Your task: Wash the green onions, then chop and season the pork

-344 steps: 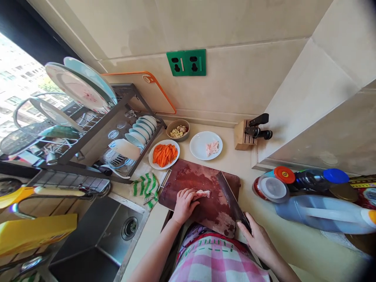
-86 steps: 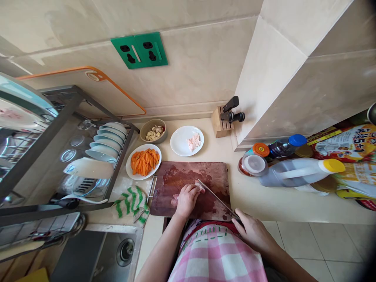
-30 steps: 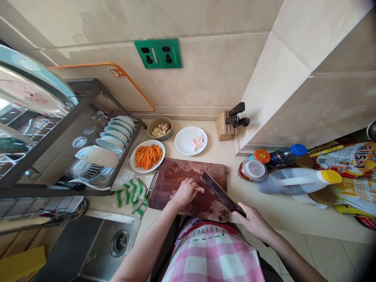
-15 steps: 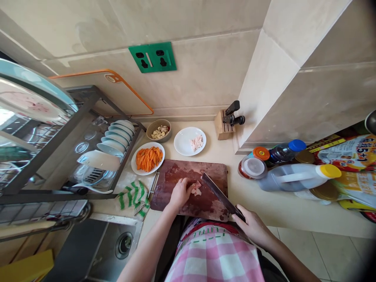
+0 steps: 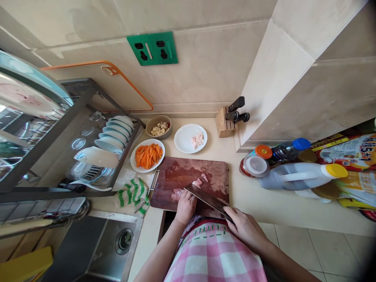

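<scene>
My right hand (image 5: 245, 227) grips the handle of a dark-bladed kitchen knife (image 5: 207, 198). Its blade slants up and left over a wet wooden cutting board (image 5: 173, 169), the tip beside the fingers of my left hand (image 5: 186, 206). That hand is closed at the board's near edge, its curled fingers on a piece of raw meat (image 5: 176, 194) that sticks out to their left. Part of this meat is hidden by the fingers. Past the blade lie a pale pink bit of meat (image 5: 197, 183) and a smaller scrap (image 5: 205, 178).
Behind the board stand a plate of sliced carrots (image 5: 148, 156), a bowl of garlic cloves (image 5: 159, 128), a white plate (image 5: 183, 138) with chopped meat and a knife block (image 5: 226, 125). A dish rack (image 5: 96, 94) and striped cloth (image 5: 133, 196) are left; jars and bottles (image 5: 302, 177) right.
My left hand has drawn back toward the board's near edge. The knife has moved left, its tip now by that hand. The meat now lies in separate pieces on both sides of the blade tip.
</scene>
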`<control>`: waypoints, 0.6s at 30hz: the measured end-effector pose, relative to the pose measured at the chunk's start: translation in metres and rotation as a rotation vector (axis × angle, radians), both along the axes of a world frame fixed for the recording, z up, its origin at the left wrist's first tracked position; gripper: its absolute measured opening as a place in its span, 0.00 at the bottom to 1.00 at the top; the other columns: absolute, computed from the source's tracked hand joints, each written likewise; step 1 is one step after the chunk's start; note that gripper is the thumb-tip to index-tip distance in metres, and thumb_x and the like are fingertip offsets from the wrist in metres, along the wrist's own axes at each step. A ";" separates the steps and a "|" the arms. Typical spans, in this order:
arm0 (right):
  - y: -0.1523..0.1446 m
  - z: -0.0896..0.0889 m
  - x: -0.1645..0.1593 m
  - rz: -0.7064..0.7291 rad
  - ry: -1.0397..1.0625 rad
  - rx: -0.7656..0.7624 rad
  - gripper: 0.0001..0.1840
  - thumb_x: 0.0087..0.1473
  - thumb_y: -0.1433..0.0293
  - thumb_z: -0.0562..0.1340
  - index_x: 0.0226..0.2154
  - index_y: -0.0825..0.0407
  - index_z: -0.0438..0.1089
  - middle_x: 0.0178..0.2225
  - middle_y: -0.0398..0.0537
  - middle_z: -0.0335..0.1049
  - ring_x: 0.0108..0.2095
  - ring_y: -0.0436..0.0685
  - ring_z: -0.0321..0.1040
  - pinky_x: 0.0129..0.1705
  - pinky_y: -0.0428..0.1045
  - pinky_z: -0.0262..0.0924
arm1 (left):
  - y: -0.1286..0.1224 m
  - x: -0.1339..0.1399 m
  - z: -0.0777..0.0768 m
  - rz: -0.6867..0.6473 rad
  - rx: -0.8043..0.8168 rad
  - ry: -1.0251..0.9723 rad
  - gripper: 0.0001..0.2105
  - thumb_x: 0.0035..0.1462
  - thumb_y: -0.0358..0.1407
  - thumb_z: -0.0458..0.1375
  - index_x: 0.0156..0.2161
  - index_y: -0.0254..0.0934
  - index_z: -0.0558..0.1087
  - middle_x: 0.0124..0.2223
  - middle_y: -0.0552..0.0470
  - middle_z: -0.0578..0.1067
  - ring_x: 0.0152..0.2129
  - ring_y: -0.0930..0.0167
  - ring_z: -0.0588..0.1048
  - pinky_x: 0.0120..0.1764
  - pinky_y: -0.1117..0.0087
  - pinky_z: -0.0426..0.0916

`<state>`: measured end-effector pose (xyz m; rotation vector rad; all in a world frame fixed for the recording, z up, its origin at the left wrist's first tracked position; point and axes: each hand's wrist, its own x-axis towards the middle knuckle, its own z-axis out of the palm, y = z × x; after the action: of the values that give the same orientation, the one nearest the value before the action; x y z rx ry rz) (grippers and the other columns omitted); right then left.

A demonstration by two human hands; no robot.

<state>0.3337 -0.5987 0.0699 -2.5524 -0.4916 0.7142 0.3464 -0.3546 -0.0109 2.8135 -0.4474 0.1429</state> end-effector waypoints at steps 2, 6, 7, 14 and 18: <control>0.002 -0.002 0.000 0.028 -0.039 -0.085 0.20 0.53 0.74 0.49 0.48 0.45 0.61 0.38 0.46 0.70 0.35 0.53 0.69 0.34 0.45 0.58 | -0.002 -0.002 -0.002 0.009 0.022 0.000 0.10 0.58 0.28 0.48 0.32 0.36 0.72 0.34 0.47 0.72 0.36 0.65 0.69 0.43 0.62 0.65; 0.002 -0.005 -0.001 0.056 -0.130 -0.203 0.23 0.52 0.75 0.50 0.50 0.46 0.61 0.38 0.48 0.70 0.33 0.54 0.69 0.32 0.46 0.59 | -0.009 -0.004 -0.002 0.044 0.037 -0.012 0.07 0.56 0.29 0.51 0.35 0.36 0.72 0.35 0.46 0.73 0.37 0.63 0.69 0.43 0.59 0.64; 0.002 -0.005 -0.001 0.057 -0.149 -0.207 0.23 0.52 0.75 0.50 0.51 0.46 0.61 0.37 0.48 0.70 0.33 0.54 0.69 0.32 0.46 0.59 | -0.011 -0.004 -0.002 0.053 0.038 -0.014 0.07 0.56 0.29 0.51 0.36 0.36 0.72 0.37 0.45 0.73 0.38 0.62 0.69 0.44 0.58 0.64; -0.003 -0.006 -0.001 0.074 -0.192 -0.217 0.25 0.52 0.75 0.49 0.52 0.48 0.61 0.37 0.50 0.70 0.34 0.56 0.69 0.35 0.49 0.62 | -0.017 -0.002 0.000 0.075 0.068 0.016 0.09 0.55 0.33 0.53 0.41 0.37 0.71 0.40 0.43 0.73 0.43 0.59 0.68 0.45 0.55 0.61; -0.007 -0.010 -0.003 0.051 -0.218 -0.205 0.25 0.52 0.75 0.49 0.52 0.47 0.61 0.36 0.49 0.70 0.33 0.56 0.69 0.34 0.49 0.61 | -0.019 0.002 0.002 0.083 0.085 0.040 0.09 0.55 0.34 0.53 0.41 0.38 0.72 0.39 0.44 0.74 0.43 0.59 0.68 0.47 0.53 0.59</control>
<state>0.3309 -0.6060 0.0601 -2.8366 -0.5830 0.5300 0.3480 -0.3740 -0.0094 2.9141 -0.3351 0.0868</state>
